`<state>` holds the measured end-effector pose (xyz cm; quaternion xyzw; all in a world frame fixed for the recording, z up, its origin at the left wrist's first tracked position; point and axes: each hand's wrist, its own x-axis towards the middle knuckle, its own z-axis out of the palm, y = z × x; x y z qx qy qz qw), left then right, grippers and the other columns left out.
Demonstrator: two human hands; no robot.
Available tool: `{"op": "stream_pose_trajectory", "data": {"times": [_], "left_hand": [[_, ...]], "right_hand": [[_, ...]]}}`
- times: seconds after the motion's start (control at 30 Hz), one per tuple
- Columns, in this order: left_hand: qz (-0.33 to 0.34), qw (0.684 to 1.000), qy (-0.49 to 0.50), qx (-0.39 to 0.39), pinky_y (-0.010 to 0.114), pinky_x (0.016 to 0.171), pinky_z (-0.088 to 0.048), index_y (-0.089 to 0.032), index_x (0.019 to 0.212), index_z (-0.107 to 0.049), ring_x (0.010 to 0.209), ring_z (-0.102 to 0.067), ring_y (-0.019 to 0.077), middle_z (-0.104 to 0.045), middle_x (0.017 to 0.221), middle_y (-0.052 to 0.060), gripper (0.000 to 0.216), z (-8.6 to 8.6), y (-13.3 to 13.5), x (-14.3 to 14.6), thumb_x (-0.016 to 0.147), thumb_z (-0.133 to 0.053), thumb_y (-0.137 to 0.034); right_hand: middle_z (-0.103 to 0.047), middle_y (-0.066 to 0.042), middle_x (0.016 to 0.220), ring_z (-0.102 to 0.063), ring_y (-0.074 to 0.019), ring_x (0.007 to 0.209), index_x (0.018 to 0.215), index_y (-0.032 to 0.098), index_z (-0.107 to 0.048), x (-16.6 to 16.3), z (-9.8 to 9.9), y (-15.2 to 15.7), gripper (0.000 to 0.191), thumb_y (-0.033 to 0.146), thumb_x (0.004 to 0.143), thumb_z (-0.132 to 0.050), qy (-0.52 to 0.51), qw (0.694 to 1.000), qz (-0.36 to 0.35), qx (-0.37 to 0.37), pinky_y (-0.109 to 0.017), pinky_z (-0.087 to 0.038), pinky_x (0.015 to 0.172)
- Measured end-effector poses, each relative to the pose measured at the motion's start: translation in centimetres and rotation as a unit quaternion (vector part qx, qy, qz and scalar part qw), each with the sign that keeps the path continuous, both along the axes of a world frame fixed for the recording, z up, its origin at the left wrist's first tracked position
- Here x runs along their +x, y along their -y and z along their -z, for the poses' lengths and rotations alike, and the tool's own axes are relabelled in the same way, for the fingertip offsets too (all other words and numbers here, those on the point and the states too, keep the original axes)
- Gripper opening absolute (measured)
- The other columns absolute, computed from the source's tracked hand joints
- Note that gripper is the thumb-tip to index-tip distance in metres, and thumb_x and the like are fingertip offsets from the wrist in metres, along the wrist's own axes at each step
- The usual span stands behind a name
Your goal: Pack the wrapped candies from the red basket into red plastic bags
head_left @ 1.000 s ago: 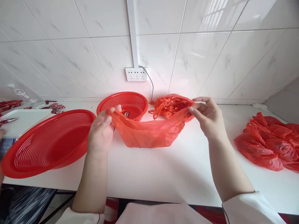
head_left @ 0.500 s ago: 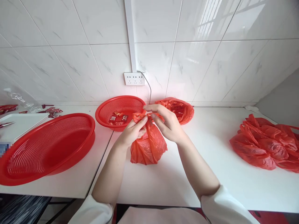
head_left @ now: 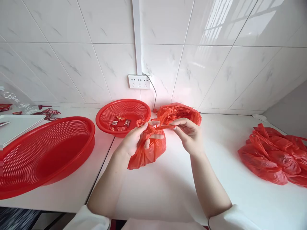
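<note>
A red plastic bag (head_left: 155,147) hangs bunched between both hands, just over the white table. My left hand (head_left: 134,139) is closed round its gathered neck, some fingers lying behind the thin plastic. With thumb and forefinger my right hand (head_left: 190,135) pinches a twisted strip of the same bag, drawn out to the right. What the bag contains is hidden. Behind it stand a round red basket (head_left: 100,123) with several small wrapped snacks (head_left: 121,124) in it, and an open red plastic bag (head_left: 182,110).
A large red basket (head_left: 82,153) takes up the left side. Beyond it lie a white tray (head_left: 24,123), a clear plastic bottle (head_left: 18,100) and red wrappers (head_left: 49,113). Filled red bags (head_left: 271,156) sit at the right. A socket strip (head_left: 139,82) is on the tiled wall.
My right hand has moved right and down and now pinches a strip of the bag, stretching it sideways. The bag's body has swung a little left. The view has shifted slightly.
</note>
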<state>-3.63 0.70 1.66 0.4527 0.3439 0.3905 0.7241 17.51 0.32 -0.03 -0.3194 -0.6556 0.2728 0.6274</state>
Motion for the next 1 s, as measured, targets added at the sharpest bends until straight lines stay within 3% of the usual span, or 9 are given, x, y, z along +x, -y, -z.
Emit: {"op": "stream_pose_trajectory", "data": {"times": [0.1,0.2,0.27,0.33,0.47,0.57,0.63,0.8,1.0], "left_hand": [[-0.008,0.999,0.037,-0.039,0.015,0.046,-0.042,-0.022,0.119,-0.062,0.055,-0.063,0.0084,-0.071,0.084,0.007,0.036,-0.2,-0.2,-0.6,0.093,-0.049,-0.042],[-0.01,0.998,0.047,-0.028,0.014,0.051,-0.046,-0.022,0.115,-0.062,0.066,-0.067,0.0107,-0.07,0.086,0.007,0.032,-0.6,-0.1,-0.8,0.094,-0.047,-0.041],[-0.006,0.999,-0.018,0.032,0.017,0.047,-0.046,-0.022,0.116,-0.06,0.059,-0.067,0.0136,-0.067,0.073,0.005,0.036,-0.7,0.3,-0.8,0.094,-0.042,-0.046],[0.005,0.984,-0.135,0.116,0.021,0.043,-0.045,-0.022,0.117,-0.059,0.047,-0.061,0.0141,-0.061,0.06,0.0,0.041,-0.7,1.0,-0.5,0.095,-0.037,-0.05],[0.013,0.887,-0.341,0.312,0.025,0.053,-0.047,-0.023,0.106,-0.064,0.052,-0.059,0.0136,-0.059,0.063,-0.001,0.034,-0.6,2.3,0.3,0.096,-0.038,-0.043],[-0.048,0.796,-0.37,0.477,0.029,0.069,-0.048,-0.021,0.092,-0.063,0.071,-0.06,0.0158,-0.06,0.075,0.002,0.022,-0.2,2.2,0.6,0.095,-0.043,-0.031],[-0.089,0.766,-0.334,0.541,0.031,0.077,-0.049,-0.02,0.087,-0.06,0.082,-0.06,0.0175,-0.061,0.084,0.004,0.018,0.0,1.8,0.4,0.094,-0.044,-0.024],[-0.1,0.778,-0.254,0.565,0.038,0.092,-0.046,-0.019,0.083,-0.058,0.101,-0.058,0.0207,-0.056,0.118,0.011,0.022,0.2,0.8,-0.1,0.094,-0.04,-0.021],[-0.043,0.842,-0.208,0.495,0.038,0.092,-0.047,-0.019,0.079,-0.056,0.109,-0.055,0.022,-0.057,0.116,0.01,0.029,0.7,0.2,0.4,0.097,-0.036,-0.027]], "right_hand": [[-0.07,-0.003,0.086,-0.066,-0.017,0.082,0.09,0.024,-0.067,0.7,-0.5,0.6,0.009,0.019,0.087,-0.061,0.112,0.986,-0.111,0.055,-0.032,-0.055,0.075],[-0.07,-0.004,0.089,-0.065,-0.0166,0.084,0.096,0.025,-0.067,1.1,-1.1,1.1,0.016,0.016,0.089,-0.056,0.247,0.947,-0.199,0.058,-0.032,-0.054,0.075],[-0.069,-0.004,0.091,-0.064,-0.0166,0.085,0.097,0.024,-0.066,1.1,-1.3,1.3,0.017,0.015,0.09,-0.053,0.283,0.934,-0.214,0.036,-0.033,-0.054,0.076],[-0.066,-0.004,0.09,-0.063,-0.0168,0.085,0.092,0.024,-0.064,0.8,-1.4,1.4,0.015,0.016,0.09,-0.052,0.25,0.948,-0.195,0.017,-0.034,-0.053,0.076],[-0.061,-0.005,0.109,-0.06,-0.018,0.101,0.099,0.025,-0.059,-0.8,-0.9,1.2,0.012,0.027,0.095,-0.047,0.075,0.988,-0.117,-0.066,-0.036,-0.051,0.086],[-0.053,-0.007,0.132,-0.06,-0.0177,0.105,0.12,0.026,-0.052,-2.2,0.0,0.2,0.028,0.038,0.097,-0.042,0.045,0.966,-0.185,-0.176,-0.036,-0.049,0.092],[-0.054,-0.007,0.132,-0.062,-0.0159,0.097,0.125,0.026,-0.051,-2.8,0.7,-0.8,0.033,0.042,0.098,-0.039,0.021,0.951,-0.22,-0.215,-0.035,-0.05,0.088],[-0.063,-0.005,0.108,-0.056,-0.011,0.071,0.124,0.025,-0.053,-2.8,1.4,-1.9,0.035,0.042,0.093,-0.049,-0.019,0.939,-0.238,-0.248,-0.024,-0.044,0.056],[-0.058,0.001,0.079,-0.051,-0.0101,0.068,0.093,0.021,-0.062,-2.9,1.1,-1.5,0.02,0.039,0.084,-0.065,-0.037,0.95,-0.238,-0.199,-0.023,-0.04,0.058]]}}
